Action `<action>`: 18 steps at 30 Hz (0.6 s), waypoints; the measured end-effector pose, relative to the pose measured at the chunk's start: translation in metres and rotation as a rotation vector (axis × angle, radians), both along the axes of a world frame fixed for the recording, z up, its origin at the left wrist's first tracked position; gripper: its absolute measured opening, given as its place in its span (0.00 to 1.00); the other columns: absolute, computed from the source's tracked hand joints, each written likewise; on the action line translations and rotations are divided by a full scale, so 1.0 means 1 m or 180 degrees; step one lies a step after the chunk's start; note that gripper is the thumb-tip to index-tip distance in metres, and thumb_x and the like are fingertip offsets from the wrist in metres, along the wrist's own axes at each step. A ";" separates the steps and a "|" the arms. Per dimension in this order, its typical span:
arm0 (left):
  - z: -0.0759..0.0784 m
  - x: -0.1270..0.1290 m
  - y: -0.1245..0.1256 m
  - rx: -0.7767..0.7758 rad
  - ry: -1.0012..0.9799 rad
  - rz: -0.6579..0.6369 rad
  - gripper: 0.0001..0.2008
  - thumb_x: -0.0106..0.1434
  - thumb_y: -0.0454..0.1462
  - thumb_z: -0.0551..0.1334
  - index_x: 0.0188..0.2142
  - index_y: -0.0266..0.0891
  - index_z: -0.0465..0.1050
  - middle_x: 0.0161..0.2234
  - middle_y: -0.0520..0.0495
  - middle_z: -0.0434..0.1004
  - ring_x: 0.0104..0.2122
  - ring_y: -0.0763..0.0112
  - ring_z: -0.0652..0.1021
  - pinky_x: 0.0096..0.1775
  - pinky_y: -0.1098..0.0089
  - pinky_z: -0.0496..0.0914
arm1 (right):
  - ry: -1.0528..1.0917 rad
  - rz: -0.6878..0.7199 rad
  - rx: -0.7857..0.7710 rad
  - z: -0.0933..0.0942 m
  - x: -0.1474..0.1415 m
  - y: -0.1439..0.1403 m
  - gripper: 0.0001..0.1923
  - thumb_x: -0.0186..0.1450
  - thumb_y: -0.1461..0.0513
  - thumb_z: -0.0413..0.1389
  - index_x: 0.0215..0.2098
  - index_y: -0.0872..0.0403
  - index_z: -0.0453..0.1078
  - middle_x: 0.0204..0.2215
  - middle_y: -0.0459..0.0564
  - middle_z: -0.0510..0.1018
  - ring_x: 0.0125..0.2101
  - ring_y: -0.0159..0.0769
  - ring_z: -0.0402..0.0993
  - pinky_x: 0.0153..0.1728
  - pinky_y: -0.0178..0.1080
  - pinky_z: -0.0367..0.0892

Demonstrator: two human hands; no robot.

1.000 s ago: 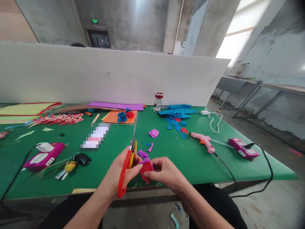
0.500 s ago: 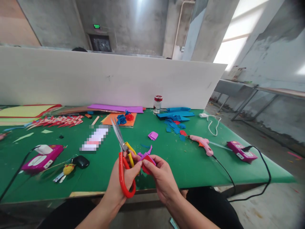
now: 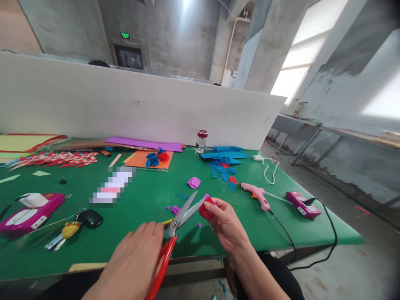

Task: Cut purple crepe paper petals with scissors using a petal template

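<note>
My left hand (image 3: 133, 260) grips red and yellow handled scissors (image 3: 175, 227) low over the front edge of the green table (image 3: 140, 200). The blades are spread and point right at a small folded red and purple paper piece (image 3: 206, 207). My right hand (image 3: 226, 225) pinches that piece between fingers and thumb, just above the table. Small purple scraps (image 3: 175, 208) lie on the table under the blades.
A pink glue gun (image 3: 254, 193) with a black cord lies right of my hands, beside a pink power strip (image 3: 303, 204). Blue paper scraps (image 3: 223, 166), a jar (image 3: 201, 141), orange sheet with paper flowers (image 3: 153, 159), keys (image 3: 67, 231) and a white partition (image 3: 125, 104) stand behind.
The scissors swung from upright to nearly level, blades now open toward the paper. My left hand dropped lower and the right hand moved the paper right. Purple bits fell on the table.
</note>
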State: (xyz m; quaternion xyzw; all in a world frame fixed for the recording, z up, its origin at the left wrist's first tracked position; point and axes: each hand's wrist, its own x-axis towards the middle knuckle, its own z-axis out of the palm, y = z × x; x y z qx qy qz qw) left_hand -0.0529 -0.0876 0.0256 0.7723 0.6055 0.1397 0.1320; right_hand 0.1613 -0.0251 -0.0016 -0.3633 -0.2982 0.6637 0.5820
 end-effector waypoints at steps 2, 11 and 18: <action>-0.002 0.006 0.001 -0.0028 0.0457 -0.0173 0.15 0.59 0.32 0.52 0.42 0.39 0.73 0.40 0.37 0.76 0.38 0.51 0.76 0.41 0.55 0.66 | 0.0020 0.0045 0.0071 -0.003 0.001 0.001 0.14 0.46 0.59 0.73 0.26 0.56 0.78 0.27 0.47 0.80 0.28 0.30 0.75 0.34 0.32 0.68; 0.003 0.015 0.005 -0.0247 0.0507 -0.0507 0.14 0.58 0.31 0.53 0.42 0.39 0.71 0.39 0.39 0.75 0.36 0.55 0.75 0.37 0.60 0.65 | -0.0132 0.0136 0.0181 -0.005 0.002 -0.002 0.14 0.45 0.58 0.73 0.24 0.56 0.76 0.23 0.45 0.78 0.26 0.31 0.73 0.35 0.34 0.69; -0.008 0.010 0.012 -0.0212 -0.0220 -0.0443 0.07 0.60 0.33 0.53 0.35 0.42 0.69 0.31 0.47 0.75 0.29 0.63 0.74 0.31 0.68 0.62 | -0.0250 0.0080 0.0185 -0.003 0.003 -0.002 0.14 0.46 0.57 0.72 0.25 0.56 0.76 0.25 0.47 0.80 0.28 0.32 0.75 0.36 0.35 0.68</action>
